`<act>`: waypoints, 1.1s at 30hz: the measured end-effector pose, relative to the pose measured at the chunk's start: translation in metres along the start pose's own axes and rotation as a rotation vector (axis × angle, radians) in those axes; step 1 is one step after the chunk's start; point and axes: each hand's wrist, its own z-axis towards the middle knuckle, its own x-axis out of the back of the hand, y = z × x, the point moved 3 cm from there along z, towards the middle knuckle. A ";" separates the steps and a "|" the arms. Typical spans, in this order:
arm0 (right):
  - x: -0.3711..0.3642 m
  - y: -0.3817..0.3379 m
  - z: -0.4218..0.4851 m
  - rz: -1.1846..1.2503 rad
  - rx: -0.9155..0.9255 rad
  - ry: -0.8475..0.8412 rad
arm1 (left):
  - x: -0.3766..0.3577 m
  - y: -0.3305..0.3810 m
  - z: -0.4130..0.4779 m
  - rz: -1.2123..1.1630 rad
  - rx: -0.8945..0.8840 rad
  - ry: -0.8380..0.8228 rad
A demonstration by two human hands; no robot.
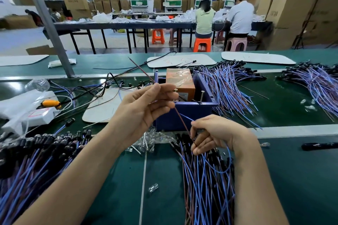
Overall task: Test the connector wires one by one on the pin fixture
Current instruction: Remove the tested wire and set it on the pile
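A worker at a green belt [292, 179] holds one brown-and-blue wire [182, 120] in the air just in front of the blue fixture [201, 115], above the near pile [206, 179] of similar wires. The left hand [144, 107] pinches the brown strand between thumb and curled fingers. The right hand [215, 133], lower and nearer, grips the wire's lower end with fingers closed round it; whether the connector sits inside that grip cannot be told. The likeliest trouble is a tangle: the blue strand loops loosely below the right hand and lies against the pile, so a quick lift could drag neighbouring wires up with it. The two strands have also parted, and the thin brown one could slide out of the light pinch. The upright pins [202, 95] stand close together inside the fixture, so an end brought in at a slant could miss or touch the wrong one. A wire put back on the near pile would mix with the others. The wire's long axis runs diagonally, from the right hand up and away to the left, through the left hand's pinch; its free tip points away from the worker, past the fixture's left edge and over the belt.
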 end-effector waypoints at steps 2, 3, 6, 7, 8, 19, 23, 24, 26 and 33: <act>0.001 0.001 -0.001 -0.017 -0.020 0.002 | 0.004 -0.002 0.001 0.022 0.017 0.071; 0.001 0.001 -0.001 -0.032 -0.034 0.003 | 0.006 -0.004 0.002 0.074 0.041 0.117; 0.001 0.001 -0.004 -0.061 -0.040 0.021 | 0.012 -0.018 0.001 0.450 0.086 0.223; 0.001 0.000 -0.005 -0.067 -0.027 0.032 | 0.013 -0.024 0.001 0.547 0.095 0.230; 0.001 -0.002 -0.006 -0.080 -0.008 0.044 | 0.013 -0.030 0.001 0.615 0.107 0.228; 0.007 -0.011 -0.013 -0.188 0.094 0.170 | 0.013 -0.047 -0.001 1.079 -0.055 0.228; 0.017 -0.012 -0.014 -0.150 0.177 0.264 | 0.013 -0.048 -0.001 1.143 -0.075 0.216; 0.019 -0.011 -0.014 -0.149 0.191 0.283 | 0.013 -0.048 -0.001 1.154 -0.078 0.217; 0.022 -0.010 -0.014 -0.136 0.201 0.306 | 0.013 -0.047 -0.001 1.177 -0.086 0.218; 0.029 -0.010 -0.017 -0.036 0.229 0.328 | 0.012 -0.046 -0.002 1.251 -0.097 0.230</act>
